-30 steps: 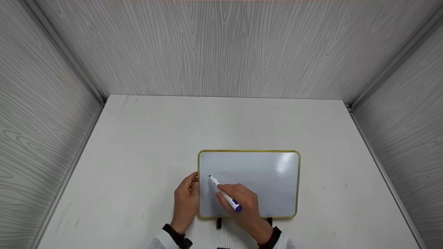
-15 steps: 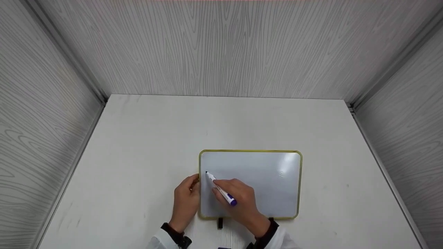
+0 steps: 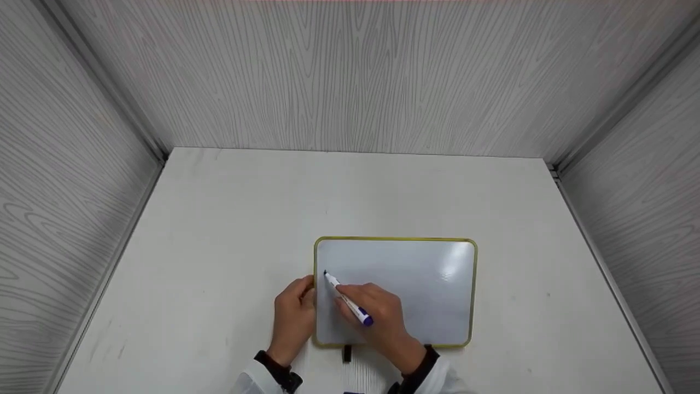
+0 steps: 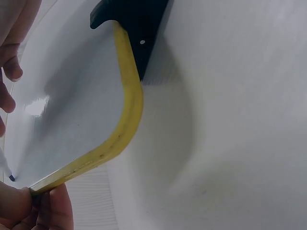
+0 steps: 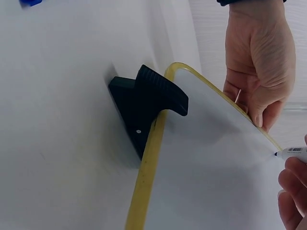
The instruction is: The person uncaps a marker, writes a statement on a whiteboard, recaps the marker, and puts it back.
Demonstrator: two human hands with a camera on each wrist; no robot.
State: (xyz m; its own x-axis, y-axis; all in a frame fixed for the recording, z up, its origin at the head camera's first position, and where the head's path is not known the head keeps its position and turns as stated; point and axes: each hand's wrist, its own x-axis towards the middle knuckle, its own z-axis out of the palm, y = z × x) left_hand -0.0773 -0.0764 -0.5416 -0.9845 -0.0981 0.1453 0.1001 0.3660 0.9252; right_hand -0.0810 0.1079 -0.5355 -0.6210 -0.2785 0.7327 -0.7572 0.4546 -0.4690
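Note:
A small whiteboard with a yellow frame leans on black stand feet. My left hand pinches its left edge, thumb on the front and fingers behind, as the left wrist view shows at the yellow frame. In my right hand is a white marker with a blue end, gripped like a pen. Its dark tip meets the board near the left edge, a little above mid-height. A tiny dark spot shows at the tip; whether it is ink I cannot tell.
The board stands near the front of a white table. Grey wood-grain panels enclose the back and both sides. A blue object, cut off by the frame, lies at the upper left of the right wrist view.
My right hand has moved the marker slightly up and left over the board, then stayed nearly still in the last half second. The left hand keeps its grip on the edge.

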